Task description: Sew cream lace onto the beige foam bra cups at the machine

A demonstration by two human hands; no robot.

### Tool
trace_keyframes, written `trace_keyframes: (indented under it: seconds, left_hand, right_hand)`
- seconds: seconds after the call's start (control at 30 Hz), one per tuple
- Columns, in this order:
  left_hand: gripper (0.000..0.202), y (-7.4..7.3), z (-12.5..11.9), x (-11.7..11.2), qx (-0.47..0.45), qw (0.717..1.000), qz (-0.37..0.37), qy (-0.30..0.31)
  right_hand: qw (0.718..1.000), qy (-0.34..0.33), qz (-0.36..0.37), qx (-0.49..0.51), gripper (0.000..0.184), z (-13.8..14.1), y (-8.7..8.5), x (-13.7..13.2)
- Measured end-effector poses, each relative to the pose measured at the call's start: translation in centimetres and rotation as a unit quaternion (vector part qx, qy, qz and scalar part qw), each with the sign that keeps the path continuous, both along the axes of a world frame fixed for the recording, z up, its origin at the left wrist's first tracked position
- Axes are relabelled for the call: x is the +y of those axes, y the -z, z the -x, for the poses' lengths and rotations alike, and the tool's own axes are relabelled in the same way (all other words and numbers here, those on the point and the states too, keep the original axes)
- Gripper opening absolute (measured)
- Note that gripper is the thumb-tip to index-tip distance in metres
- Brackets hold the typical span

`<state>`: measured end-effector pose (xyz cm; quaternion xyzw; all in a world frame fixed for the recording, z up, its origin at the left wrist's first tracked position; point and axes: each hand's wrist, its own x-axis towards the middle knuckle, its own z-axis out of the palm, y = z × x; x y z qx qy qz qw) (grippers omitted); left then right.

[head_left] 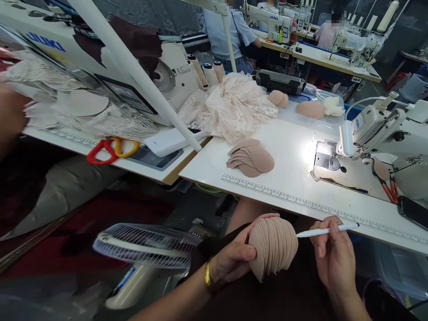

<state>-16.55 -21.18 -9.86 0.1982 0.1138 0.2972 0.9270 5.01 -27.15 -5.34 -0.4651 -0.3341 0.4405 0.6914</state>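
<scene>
In my left hand (236, 256) is a fanned stack of beige fabric cup pieces (274, 245), gripped at its left side above my lap. My right hand (336, 254) pinches a white marker pen (321, 231) with a dark blue end. The pen's left tip is at the right edge of the stack; whether it touches, I cannot tell. On the white table beyond lies another overlapping pile of beige cup pieces (250, 158).
A lit sewing machine (371, 129) stands on the right, with orange-handled snips (389, 187) and a phone (414, 211) beside it. Cream lace (230, 107) is heaped at the back. Red-and-yellow scissors (112, 150) lie left. A fan (147, 245) stands below. A co-worker's blurred arm (11, 118) is at far left.
</scene>
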Motion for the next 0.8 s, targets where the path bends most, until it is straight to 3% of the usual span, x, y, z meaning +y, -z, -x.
trace_keyframes:
  seconds: [0.17, 0.8]
  left_hand:
    - [0.074, 0.01, -0.06, 0.0, 0.005, 1.0, -0.001, -0.006]
    - [0.07, 0.31, 0.05, -0.11, -0.005, 1.0, -0.009, -0.009]
  right_hand:
    - [0.999, 0.031, -0.026, -0.022, 0.028, -0.6, -0.02, -0.37]
    - [0.999, 0.01, -0.026, -0.03, 0.028, 0.22, 0.16, -0.88]
